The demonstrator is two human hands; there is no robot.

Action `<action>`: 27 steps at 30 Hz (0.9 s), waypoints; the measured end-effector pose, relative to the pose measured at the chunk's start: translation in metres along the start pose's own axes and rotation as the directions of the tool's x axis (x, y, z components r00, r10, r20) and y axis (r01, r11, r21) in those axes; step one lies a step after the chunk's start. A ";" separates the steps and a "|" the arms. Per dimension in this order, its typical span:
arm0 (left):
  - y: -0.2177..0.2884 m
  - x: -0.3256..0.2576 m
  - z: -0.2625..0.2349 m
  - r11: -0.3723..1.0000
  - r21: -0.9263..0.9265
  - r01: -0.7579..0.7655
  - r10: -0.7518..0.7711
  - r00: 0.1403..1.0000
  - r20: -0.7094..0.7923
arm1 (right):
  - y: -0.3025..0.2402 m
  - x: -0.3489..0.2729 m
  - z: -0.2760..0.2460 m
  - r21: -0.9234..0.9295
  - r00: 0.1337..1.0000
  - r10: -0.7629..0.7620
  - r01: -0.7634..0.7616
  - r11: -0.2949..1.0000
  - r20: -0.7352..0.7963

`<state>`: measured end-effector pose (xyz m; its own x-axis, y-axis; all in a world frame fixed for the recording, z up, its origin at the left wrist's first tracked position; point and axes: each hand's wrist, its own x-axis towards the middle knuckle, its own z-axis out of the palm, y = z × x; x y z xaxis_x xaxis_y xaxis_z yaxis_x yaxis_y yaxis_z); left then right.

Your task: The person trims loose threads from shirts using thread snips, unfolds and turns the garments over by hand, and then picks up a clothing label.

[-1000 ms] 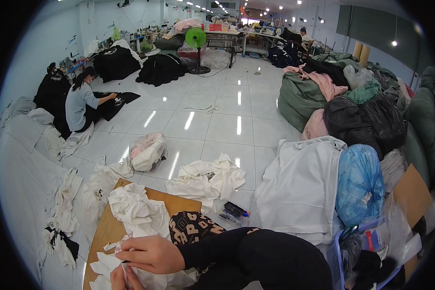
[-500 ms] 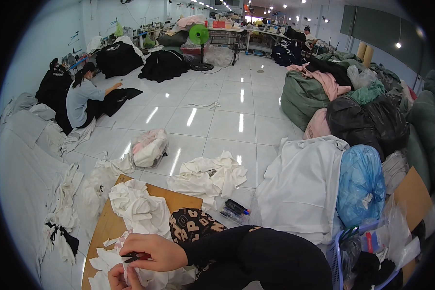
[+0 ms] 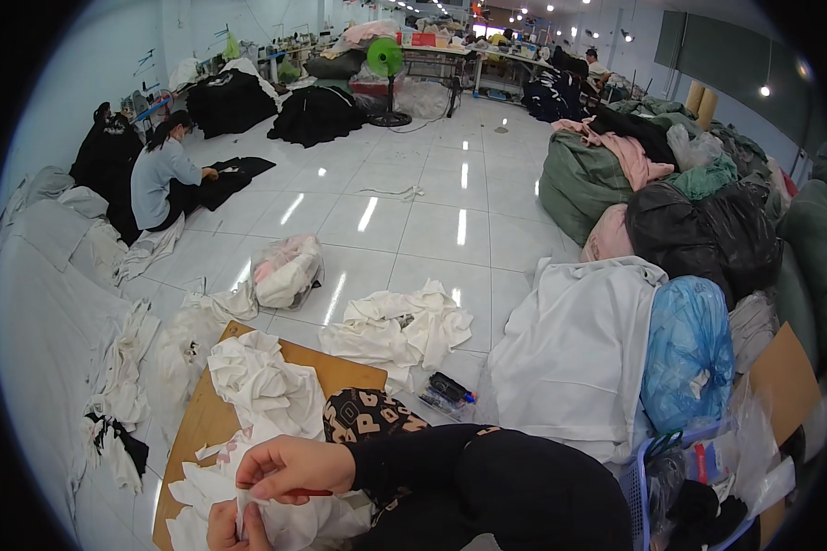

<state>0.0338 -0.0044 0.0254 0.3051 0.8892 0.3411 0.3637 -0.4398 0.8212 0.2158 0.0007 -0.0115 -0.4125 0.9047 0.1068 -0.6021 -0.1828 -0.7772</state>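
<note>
Low at the left, my left hand [image 3: 237, 528] pinches a bit of white fabric [image 3: 243, 501] between thumb and fingers. My right hand [image 3: 299, 466] is closed just above it, its fingertips at the same fabric. From under the right palm juts a slim red handle, seemingly of thread snips [image 3: 308, 492]; their blades are hidden. More white cloth [image 3: 193, 496] lies below and around both hands, over a tan wooden board [image 3: 303, 355]. A crumpled heap of white cloth [image 3: 262, 381] rests on the board beyond my hands.
White cloth pieces [image 3: 404, 326] lie on the tiled floor ahead, near a clear bag of black and blue items [image 3: 447, 390]. To the right are a blue bag [image 3: 687, 344], large sacks [image 3: 583, 188] and a purple basket [image 3: 636, 500]. Another person [image 3: 164, 174] sits at the far left.
The dark snip blades seen between my fingers are now out of sight, and the red handle shows beneath my right hand. My right fingertips have come to the fabric.
</note>
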 end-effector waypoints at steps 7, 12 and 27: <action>-0.016 -0.007 -0.007 0.897 -0.338 0.285 -0.299 0.954 0.010 | -0.061 -0.003 -0.013 -0.137 0.820 -0.467 0.448 0.883 -0.331; -0.039 0.014 -0.005 0.751 -0.543 0.375 -0.340 0.925 0.169 | -0.035 -0.001 0.001 -0.531 0.963 -0.264 0.194 0.825 -0.059; -0.043 0.002 -0.028 0.627 -0.637 0.449 -0.353 0.892 0.281 | -0.021 0.027 0.013 -0.892 0.977 -0.205 0.033 0.451 -0.068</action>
<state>-0.0058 0.0199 0.0040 0.3916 0.9130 -0.1141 -0.1953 0.2036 0.9594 0.2084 0.0236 0.0160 -0.2334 0.9468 0.2215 0.3245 0.2906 -0.9001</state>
